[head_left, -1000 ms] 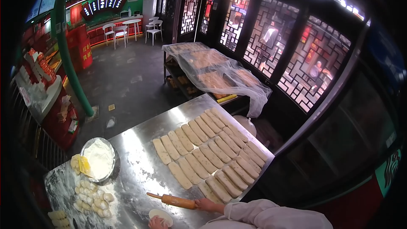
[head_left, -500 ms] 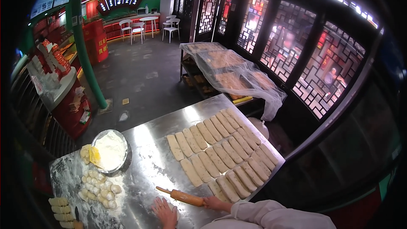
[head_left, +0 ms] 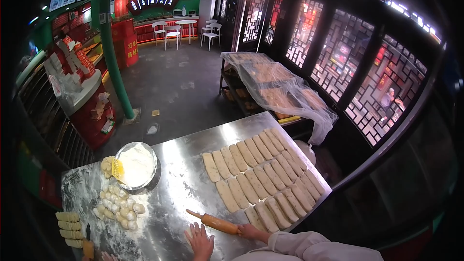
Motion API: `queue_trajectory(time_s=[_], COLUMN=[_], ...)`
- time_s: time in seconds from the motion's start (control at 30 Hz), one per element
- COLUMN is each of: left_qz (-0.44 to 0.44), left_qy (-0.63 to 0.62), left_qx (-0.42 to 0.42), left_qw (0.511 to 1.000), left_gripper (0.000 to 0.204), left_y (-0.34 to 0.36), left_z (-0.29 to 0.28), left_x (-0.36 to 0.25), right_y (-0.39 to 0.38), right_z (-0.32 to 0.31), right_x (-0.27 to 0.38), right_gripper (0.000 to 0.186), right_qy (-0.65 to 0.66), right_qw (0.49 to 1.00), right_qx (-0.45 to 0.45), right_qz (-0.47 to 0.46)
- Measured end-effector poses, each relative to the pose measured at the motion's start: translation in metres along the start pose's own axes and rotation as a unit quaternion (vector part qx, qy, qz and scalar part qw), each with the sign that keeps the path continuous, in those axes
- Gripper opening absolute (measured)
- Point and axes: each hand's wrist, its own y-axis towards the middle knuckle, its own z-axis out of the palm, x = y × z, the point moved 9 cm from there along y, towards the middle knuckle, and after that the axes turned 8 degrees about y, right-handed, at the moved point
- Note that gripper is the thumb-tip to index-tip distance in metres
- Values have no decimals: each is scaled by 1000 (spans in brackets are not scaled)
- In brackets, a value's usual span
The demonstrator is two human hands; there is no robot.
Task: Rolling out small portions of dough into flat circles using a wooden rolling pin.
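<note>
Steel table [head_left: 174, 183]: floury toward 9 o'clock, shiny toward 12.
Pale dough piece [head_left: 187, 236]: on table, mostly hidden beneath left hand [head_left: 200, 242], only a sliver showing at its 10 o'clock edge; cannot tell full outline or thickness.
Left hand: palm down, well spread, laid over dough; not grasping; cannot tell pressure.
Right hand [head_left: 248, 231]: at 2 to 3 o'clock of left hand, curled closed round near handle of rolling pin [head_left: 220, 224].
Rolling pin: free handle toward 10 o'clock, apart from visible dough; cannot tell whether resting on table.
Dough pressing: likely step in hand. Press evenly with whole palm, keep round, avoid tearing edge; dust lightly if sticking. Hold pin clear of left fingers, grip loose.
Dough balls [head_left: 120, 208]: heaped at 10 o'clock of left hand, well apart.
Flour bowl [head_left: 155, 162]: near 11 o'clock, beyond balls.
Dough strips [head_left: 261, 176]: laid in rows, 1 to 2 o'clock.
</note>
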Motion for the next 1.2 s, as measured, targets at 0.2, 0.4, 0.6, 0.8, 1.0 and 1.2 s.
queue_trajectory(time_s=[0.2,0.4,0.6,0.8,1.0,1.2], left_qz=[9,45,49,-68,-36,-20], left_qy=[2,11,-50,-45,-41,-76], left_qx=[-14,-8,20,-29,-44,-71], left_qw=[1000,999,997,996,998,994], left_gripper=[77,79,79,76,73,59], left_y=[-3,-8,-5,-3,-6,-5], left_z=[3,-5,4,-6,-10,-25], left_x=[-1,-12,-3,33,24,30], right_y=[5,2,0,-7,-6,-12], right_z=[5,5,1,-3,8,22], right_x=[-13,0,-2,0,-19,-28], right_gripper=[28,27,34,44,34,34], right_qy=[160,26,-41,271,175,315], right_qw=[985,997,999,944,975,928], right_qx=[37,62,26,120,93,113], right_qz=[61,22,-8,142,98,162])
